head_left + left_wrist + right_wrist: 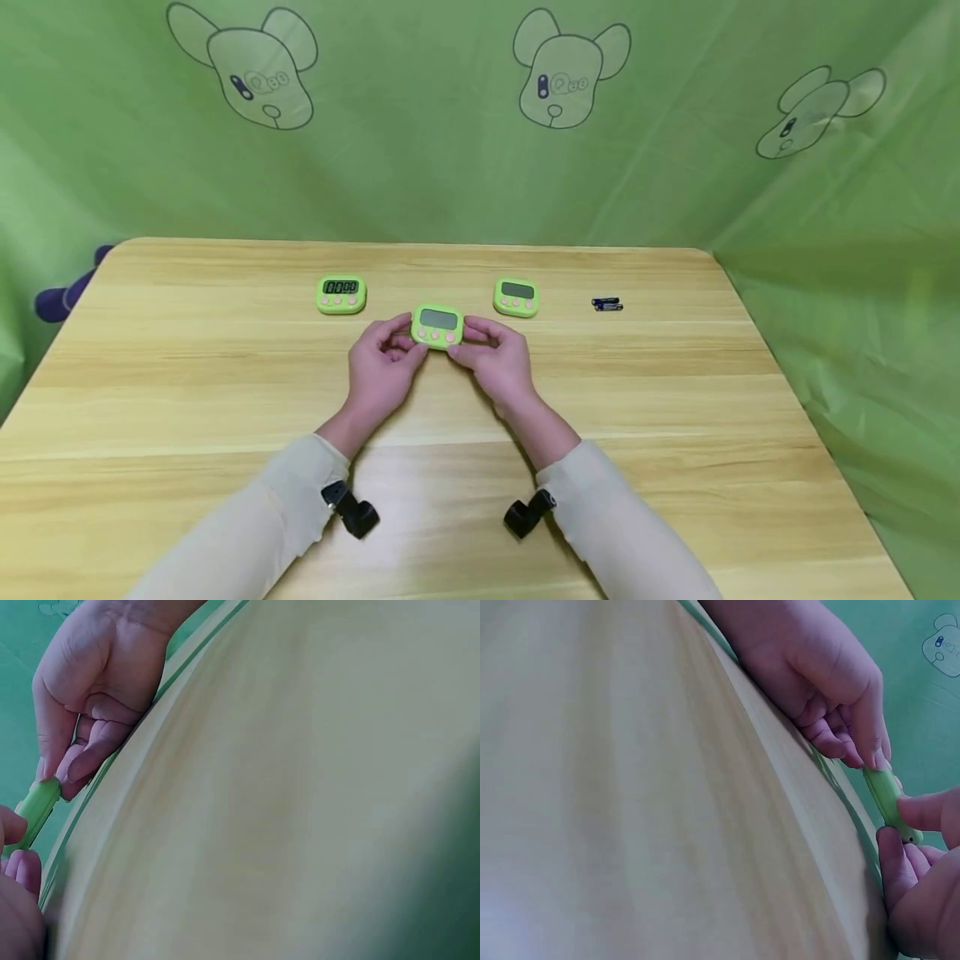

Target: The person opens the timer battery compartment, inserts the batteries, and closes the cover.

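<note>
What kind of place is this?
Maybe a little indoor work corner, though I can't be sure. A green sheet with drawn animal faces hangs behind a wooden table, and I can see three small green timers and two batteries.

from my end, i find a broad lane on the table [675,433] right of the right hand [498,358], up to the batteries [609,307], and another left of the left hand [381,367]. the held timer [437,320] blocks the middle; only narrow gaps part it from the left timer [341,298] and right timer [516,292]. both sleeves [255,508] fence the near middle, and the green curtain [420,183] walls the far edge.
</note>
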`<state>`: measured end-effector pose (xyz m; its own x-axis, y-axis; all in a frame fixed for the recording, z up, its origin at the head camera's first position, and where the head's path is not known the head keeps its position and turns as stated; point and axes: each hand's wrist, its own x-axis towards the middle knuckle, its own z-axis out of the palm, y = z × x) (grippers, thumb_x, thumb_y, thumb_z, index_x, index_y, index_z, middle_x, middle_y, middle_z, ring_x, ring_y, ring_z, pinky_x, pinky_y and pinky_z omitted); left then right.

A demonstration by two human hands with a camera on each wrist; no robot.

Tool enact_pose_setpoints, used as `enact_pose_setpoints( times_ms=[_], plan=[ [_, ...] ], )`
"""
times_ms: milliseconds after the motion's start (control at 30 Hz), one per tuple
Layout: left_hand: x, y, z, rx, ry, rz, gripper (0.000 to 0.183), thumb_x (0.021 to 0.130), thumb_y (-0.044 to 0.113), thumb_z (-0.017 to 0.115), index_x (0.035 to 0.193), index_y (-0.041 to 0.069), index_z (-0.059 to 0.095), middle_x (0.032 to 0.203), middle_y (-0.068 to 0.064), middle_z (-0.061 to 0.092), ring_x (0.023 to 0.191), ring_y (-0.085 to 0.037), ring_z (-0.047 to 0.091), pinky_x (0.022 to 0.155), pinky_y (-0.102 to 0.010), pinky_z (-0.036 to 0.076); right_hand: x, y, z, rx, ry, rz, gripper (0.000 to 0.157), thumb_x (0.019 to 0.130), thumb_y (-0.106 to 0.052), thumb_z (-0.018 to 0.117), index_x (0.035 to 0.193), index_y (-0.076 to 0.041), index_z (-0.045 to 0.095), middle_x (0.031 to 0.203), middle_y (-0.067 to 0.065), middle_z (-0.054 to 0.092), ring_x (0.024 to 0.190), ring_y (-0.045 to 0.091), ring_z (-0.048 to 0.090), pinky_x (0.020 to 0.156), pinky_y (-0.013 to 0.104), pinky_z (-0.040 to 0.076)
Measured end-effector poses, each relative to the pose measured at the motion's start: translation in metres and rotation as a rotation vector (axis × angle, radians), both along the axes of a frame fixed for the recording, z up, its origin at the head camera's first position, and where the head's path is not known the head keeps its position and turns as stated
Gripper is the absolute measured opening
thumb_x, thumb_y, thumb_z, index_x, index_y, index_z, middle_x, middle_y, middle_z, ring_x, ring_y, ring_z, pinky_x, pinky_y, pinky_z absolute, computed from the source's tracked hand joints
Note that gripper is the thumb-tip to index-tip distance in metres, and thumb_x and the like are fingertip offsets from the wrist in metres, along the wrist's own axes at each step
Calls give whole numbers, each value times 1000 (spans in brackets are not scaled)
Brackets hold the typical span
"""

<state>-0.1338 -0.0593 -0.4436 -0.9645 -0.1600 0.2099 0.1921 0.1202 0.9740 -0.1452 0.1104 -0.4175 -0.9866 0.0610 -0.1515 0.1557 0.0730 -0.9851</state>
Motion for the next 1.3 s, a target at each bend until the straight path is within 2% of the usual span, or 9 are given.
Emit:
enact_pose_setpoints(
  times_ms=[167, 267, 500, 600, 767, 900, 1033, 1133, 1300],
  plan=[
    [15, -1, -2, 41, 7, -38, 48, 79, -13, 77, 125, -4, 65, 103, -16, 62, 80, -24, 62, 64, -16, 54, 12, 6, 0, 14, -23, 39, 49, 78, 8, 81, 124, 2, 66, 107, 14, 66, 94, 23, 69, 81, 26, 58],
    [20, -1, 0, 48, 9, -51, 50, 79, -15, 76, 126, -6, 64, 107, -19, 63, 82, -29, 62, 64, -14, 54, 16, 9, -3, 37, 3, 79, 50, 78, 10, 81, 124, 3, 66, 105, 14, 66, 91, 22, 68, 80, 26, 59],
    [29, 1, 20, 31, 11, -89, 51, 78, -21, 71, 127, -15, 58, 110, -29, 59, 85, -41, 61, 66, -15, 54, 18, 12, -9, 46, 100, 180, 47, 81, 12, 76, 126, 1, 64, 107, 16, 62, 86, 24, 69, 76, 31, 61],
    [30, 1, 20, 32, -13, -96, 49, 81, -17, 71, 129, -13, 58, 112, -27, 61, 86, -37, 62, 66, -14, 53, 19, 13, -9, -7, 121, 213, 47, 82, 16, 73, 126, 2, 62, 110, 19, 60, 85, 30, 70, 75, 36, 62],
    [26, -1, 7, 43, -78, -113, 46, 89, 1, 74, 133, -1, 60, 107, -18, 68, 80, -25, 63, 65, -17, 53, 21, 14, -10, -33, 161, 226, 45, 79, 18, 74, 121, 5, 64, 115, 20, 63, 86, 34, 71, 77, 37, 61],
    [27, -3, 7, 142, -133, -159, 43, 97, 11, 68, 137, 1, 57, 108, -17, 68, 85, -30, 67, 72, -28, 59, 22, 14, -12, -23, 232, 227, 44, 76, 21, 76, 116, 5, 69, 113, 18, 66, 87, 35, 71, 77, 35, 61],
    [28, -5, 9, 250, -159, -197, 42, 100, 11, 62, 139, -3, 54, 123, -18, 64, 93, -38, 66, 77, -39, 61, 22, 13, -13, -28, 319, 236, 43, 72, 24, 76, 110, 7, 72, 110, 18, 65, 89, 35, 69, 80, 36, 60],
    [28, -6, 9, 251, -167, -197, 44, 100, 11, 63, 139, -4, 53, 123, -19, 65, 88, -37, 67, 74, -39, 61, 22, 12, -14, -24, 351, 240, 40, 70, 24, 77, 106, 9, 73, 112, 20, 63, 90, 33, 68, 82, 37, 60],
    [27, -7, 9, 218, -173, -181, 47, 96, 8, 68, 140, -1, 53, 116, -18, 67, 75, -28, 67, 66, -35, 62, 23, 11, -14, -22, 338, 244, 36, 70, 26, 76, 102, 9, 74, 117, 21, 63, 92, 33, 68, 82, 36, 60]
  ],
)
